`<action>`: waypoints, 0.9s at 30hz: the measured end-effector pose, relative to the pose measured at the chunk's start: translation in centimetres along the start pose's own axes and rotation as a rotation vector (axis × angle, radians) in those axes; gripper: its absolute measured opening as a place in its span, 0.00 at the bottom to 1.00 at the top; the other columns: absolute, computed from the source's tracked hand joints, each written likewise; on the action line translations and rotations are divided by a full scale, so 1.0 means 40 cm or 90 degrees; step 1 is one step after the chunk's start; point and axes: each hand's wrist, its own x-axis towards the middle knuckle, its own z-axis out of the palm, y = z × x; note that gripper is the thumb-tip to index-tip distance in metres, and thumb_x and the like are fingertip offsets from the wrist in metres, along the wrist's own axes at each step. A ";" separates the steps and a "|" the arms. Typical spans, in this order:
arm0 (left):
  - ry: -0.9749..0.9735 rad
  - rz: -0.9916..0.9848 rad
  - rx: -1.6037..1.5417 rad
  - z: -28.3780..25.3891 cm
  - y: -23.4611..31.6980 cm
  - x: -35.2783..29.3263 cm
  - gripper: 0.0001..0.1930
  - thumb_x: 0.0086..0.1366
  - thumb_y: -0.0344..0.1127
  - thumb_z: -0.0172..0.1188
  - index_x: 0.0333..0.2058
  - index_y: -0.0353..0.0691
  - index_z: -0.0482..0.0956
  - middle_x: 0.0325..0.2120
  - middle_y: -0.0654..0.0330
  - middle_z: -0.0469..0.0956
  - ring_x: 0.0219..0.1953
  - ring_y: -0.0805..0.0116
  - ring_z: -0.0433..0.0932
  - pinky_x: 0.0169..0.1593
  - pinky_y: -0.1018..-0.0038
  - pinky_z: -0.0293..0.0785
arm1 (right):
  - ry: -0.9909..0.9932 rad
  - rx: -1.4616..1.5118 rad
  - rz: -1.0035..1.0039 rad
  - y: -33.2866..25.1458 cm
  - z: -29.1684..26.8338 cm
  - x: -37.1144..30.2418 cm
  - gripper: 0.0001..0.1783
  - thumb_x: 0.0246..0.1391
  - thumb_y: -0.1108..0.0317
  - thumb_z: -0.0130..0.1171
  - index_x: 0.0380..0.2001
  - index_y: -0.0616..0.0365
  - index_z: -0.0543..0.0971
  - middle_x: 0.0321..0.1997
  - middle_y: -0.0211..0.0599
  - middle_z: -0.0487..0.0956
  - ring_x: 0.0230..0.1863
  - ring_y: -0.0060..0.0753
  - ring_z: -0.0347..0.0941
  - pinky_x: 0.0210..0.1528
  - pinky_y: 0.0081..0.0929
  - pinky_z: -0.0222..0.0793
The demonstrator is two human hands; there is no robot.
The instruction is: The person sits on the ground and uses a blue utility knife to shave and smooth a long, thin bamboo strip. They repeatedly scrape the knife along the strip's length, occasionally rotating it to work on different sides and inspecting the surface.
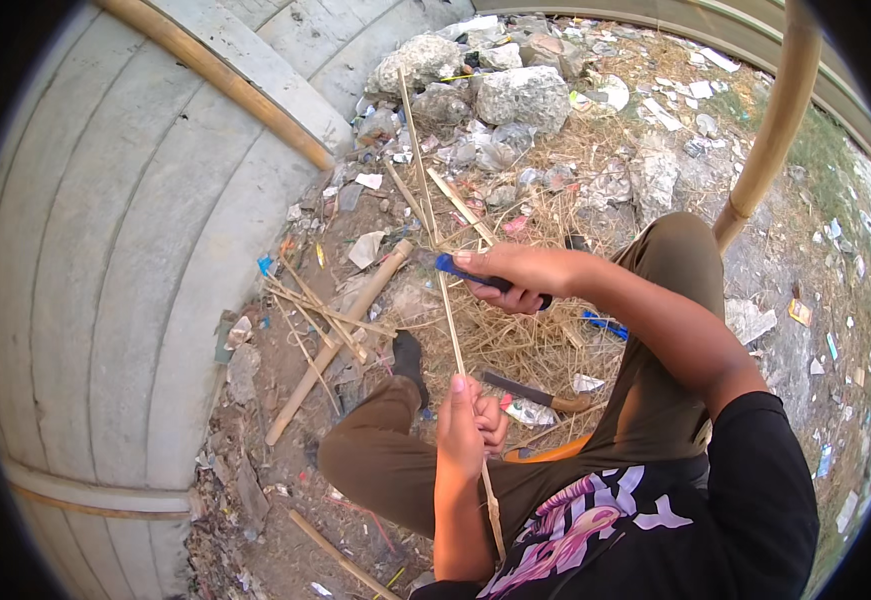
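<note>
the bamboo strip (445,300) runs from near to far over the lap, left hand (463,425) clenched on it, right hand (520,275) grasping the blue-handled knife (455,268) against it, likely mid-shaving; next wants steady pressure.

Outdoors, daylight. Ribbed grey concrete wall (105,260) fills left of frame. Bare dirt ground (285,480) at centre, strewn with dry straw (515,340) and paper scraps. Pile of pale rocks (495,85) upper centre. Thick bamboo pole (770,130) upper right; another bamboo pole (220,75) lies along wall top, upper left.
</note>
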 end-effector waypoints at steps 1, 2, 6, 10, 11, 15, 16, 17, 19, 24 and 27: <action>0.006 -0.005 -0.019 -0.006 0.004 0.006 0.22 0.77 0.61 0.35 0.31 0.50 0.56 0.12 0.70 0.49 0.11 0.81 0.46 0.12 0.79 0.41 | -0.002 -0.004 -0.005 -0.009 -0.004 0.005 0.36 0.70 0.37 0.37 0.22 0.57 0.74 0.12 0.35 0.70 0.14 0.35 0.65 0.23 0.36 0.67; 0.012 -0.009 -0.037 -0.009 0.007 0.011 0.22 0.77 0.60 0.34 0.31 0.51 0.56 0.12 0.70 0.49 0.11 0.81 0.46 0.12 0.79 0.41 | 0.161 -0.243 -0.148 -0.014 0.033 -0.010 0.34 0.70 0.39 0.39 0.23 0.58 0.73 0.11 0.42 0.70 0.14 0.41 0.69 0.22 0.40 0.67; 0.042 0.000 -0.098 -0.021 0.025 0.003 0.22 0.77 0.60 0.34 0.30 0.51 0.56 0.12 0.71 0.48 0.11 0.82 0.44 0.12 0.80 0.39 | 0.188 -0.587 -0.203 -0.012 0.101 -0.062 0.26 0.66 0.44 0.49 0.29 0.58 0.72 0.14 0.37 0.72 0.14 0.48 0.71 0.18 0.44 0.65; -0.029 -0.027 -0.231 -0.035 0.023 -0.009 0.22 0.77 0.61 0.35 0.31 0.52 0.57 0.12 0.71 0.48 0.11 0.81 0.43 0.13 0.80 0.38 | 0.258 -0.647 -0.329 -0.004 0.139 -0.056 0.26 0.62 0.42 0.54 0.26 0.55 0.70 0.14 0.37 0.72 0.12 0.41 0.71 0.13 0.37 0.62; -0.058 -0.039 -0.277 -0.037 0.021 -0.012 0.22 0.76 0.62 0.35 0.31 0.52 0.56 0.12 0.71 0.48 0.11 0.81 0.42 0.13 0.80 0.38 | 0.270 -0.655 -0.315 0.000 0.143 -0.053 0.27 0.62 0.41 0.54 0.26 0.55 0.70 0.14 0.37 0.72 0.12 0.41 0.71 0.12 0.37 0.62; 0.016 -0.057 -0.210 -0.018 0.021 -0.016 0.22 0.76 0.63 0.35 0.30 0.54 0.56 0.12 0.72 0.47 0.11 0.81 0.42 0.13 0.80 0.38 | 0.299 -0.668 -0.285 0.006 0.149 -0.038 0.27 0.62 0.41 0.54 0.25 0.55 0.69 0.13 0.37 0.71 0.10 0.41 0.69 0.12 0.38 0.62; 0.015 -0.059 -0.214 -0.017 0.022 -0.018 0.22 0.76 0.63 0.35 0.30 0.53 0.56 0.12 0.72 0.47 0.11 0.81 0.42 0.14 0.80 0.38 | 0.301 -0.667 -0.281 0.005 0.148 -0.036 0.27 0.62 0.41 0.54 0.25 0.55 0.69 0.13 0.37 0.71 0.10 0.42 0.69 0.12 0.38 0.62; 0.014 -0.060 -0.218 -0.017 0.023 -0.019 0.22 0.76 0.63 0.35 0.30 0.53 0.56 0.12 0.72 0.47 0.11 0.81 0.42 0.14 0.80 0.38 | 0.311 -0.671 -0.282 0.008 0.149 -0.033 0.28 0.62 0.41 0.54 0.24 0.55 0.69 0.12 0.37 0.71 0.10 0.42 0.69 0.11 0.38 0.62; 0.012 -0.064 -0.214 -0.017 0.021 -0.016 0.23 0.75 0.64 0.35 0.30 0.53 0.56 0.12 0.72 0.47 0.11 0.81 0.43 0.13 0.80 0.38 | 0.329 -0.683 -0.288 0.016 0.146 -0.024 0.28 0.62 0.40 0.54 0.24 0.55 0.69 0.12 0.37 0.70 0.10 0.42 0.69 0.11 0.38 0.62; 0.011 -0.041 -0.142 -0.004 0.012 -0.010 0.22 0.76 0.63 0.35 0.31 0.52 0.56 0.12 0.72 0.48 0.11 0.82 0.44 0.13 0.80 0.39 | 0.419 -0.729 -0.245 0.012 0.078 0.014 0.27 0.63 0.41 0.52 0.25 0.55 0.70 0.11 0.37 0.72 0.10 0.40 0.70 0.11 0.37 0.61; 0.034 -0.026 -0.068 0.012 0.003 0.000 0.22 0.77 0.61 0.34 0.31 0.51 0.56 0.12 0.73 0.48 0.11 0.82 0.44 0.13 0.80 0.38 | 0.446 -0.745 -0.209 0.005 0.042 0.021 0.26 0.65 0.42 0.50 0.25 0.55 0.70 0.10 0.37 0.72 0.11 0.40 0.72 0.12 0.36 0.61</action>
